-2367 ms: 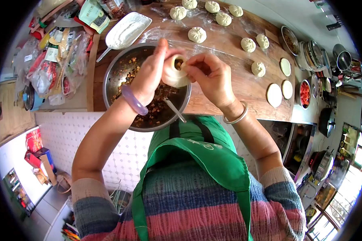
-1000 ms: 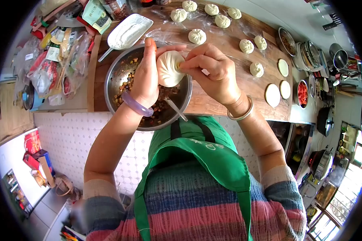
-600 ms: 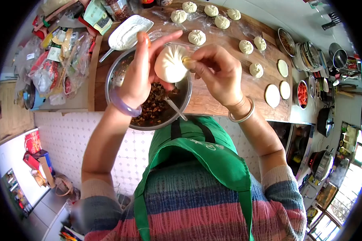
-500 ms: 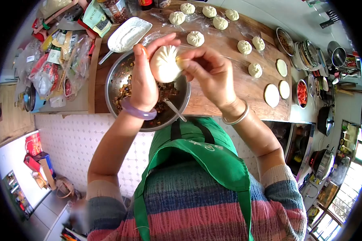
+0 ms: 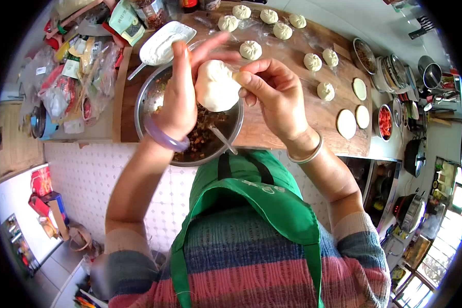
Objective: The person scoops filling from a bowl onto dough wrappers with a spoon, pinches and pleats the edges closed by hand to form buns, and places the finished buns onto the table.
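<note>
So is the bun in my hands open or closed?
The bun looks closed: your right hand pinches its gathered dough and no opening shows. That hand hides part, so I can't tell if it's fully sealed.

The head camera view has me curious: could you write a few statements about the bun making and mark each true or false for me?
1. The right hand pinches the pale bun with thumb and finger. True.
2. A purple bangle is worn on the right wrist. False: the purple bangle is on the left wrist.
3. A utensil handle sticks out of the metal bowl. True.
4. Six flat dough rounds lie on the wooden board. False: there are three flat dough rounds on the wooden board.
5. The scoop near the bags is bare. False: the scoop holds white powder.
</note>
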`<action>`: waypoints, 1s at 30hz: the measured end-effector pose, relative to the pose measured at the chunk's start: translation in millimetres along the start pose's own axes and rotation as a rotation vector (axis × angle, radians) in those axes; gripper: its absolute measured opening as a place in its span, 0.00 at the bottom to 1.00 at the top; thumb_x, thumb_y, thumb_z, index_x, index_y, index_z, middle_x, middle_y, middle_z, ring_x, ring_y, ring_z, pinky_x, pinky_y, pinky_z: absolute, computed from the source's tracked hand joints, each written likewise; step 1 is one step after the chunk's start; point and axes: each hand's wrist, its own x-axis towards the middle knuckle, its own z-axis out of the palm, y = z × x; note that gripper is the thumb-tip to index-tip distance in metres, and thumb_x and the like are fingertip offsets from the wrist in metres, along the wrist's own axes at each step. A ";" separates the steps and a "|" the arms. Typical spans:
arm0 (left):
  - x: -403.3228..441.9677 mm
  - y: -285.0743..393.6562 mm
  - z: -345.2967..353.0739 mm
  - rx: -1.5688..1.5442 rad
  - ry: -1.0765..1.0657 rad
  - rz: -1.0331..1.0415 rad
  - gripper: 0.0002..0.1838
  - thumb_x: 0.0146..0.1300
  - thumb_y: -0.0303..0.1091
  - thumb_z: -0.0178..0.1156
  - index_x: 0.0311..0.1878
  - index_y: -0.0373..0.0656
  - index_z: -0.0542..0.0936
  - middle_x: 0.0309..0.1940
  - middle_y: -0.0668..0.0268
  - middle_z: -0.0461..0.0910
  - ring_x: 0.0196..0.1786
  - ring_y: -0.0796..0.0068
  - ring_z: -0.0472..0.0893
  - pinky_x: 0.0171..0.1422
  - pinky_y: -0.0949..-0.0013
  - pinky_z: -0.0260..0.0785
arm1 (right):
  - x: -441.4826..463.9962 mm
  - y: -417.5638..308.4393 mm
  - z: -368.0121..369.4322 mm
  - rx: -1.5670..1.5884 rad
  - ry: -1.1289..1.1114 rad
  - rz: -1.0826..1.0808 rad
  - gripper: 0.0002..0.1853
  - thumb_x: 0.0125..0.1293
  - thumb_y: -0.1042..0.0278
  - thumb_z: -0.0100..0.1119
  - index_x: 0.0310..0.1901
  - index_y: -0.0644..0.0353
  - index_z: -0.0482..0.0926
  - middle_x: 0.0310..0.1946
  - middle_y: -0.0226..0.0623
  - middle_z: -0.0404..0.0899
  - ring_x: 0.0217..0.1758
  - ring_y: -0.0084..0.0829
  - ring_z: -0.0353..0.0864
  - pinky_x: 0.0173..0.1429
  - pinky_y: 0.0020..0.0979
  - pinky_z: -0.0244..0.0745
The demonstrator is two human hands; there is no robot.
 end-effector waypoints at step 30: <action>-7.7 6.5 -54.6 -0.108 -0.301 -0.386 0.44 0.66 0.73 0.28 0.62 0.43 0.70 0.35 0.65 0.81 0.27 0.81 0.80 0.16 0.79 0.68 | 15.1 -33.2 29.0 -1.122 -0.466 -0.633 0.07 0.52 0.74 0.67 0.34 0.59 0.81 0.31 0.37 0.78 0.34 0.38 0.81 0.36 0.32 0.78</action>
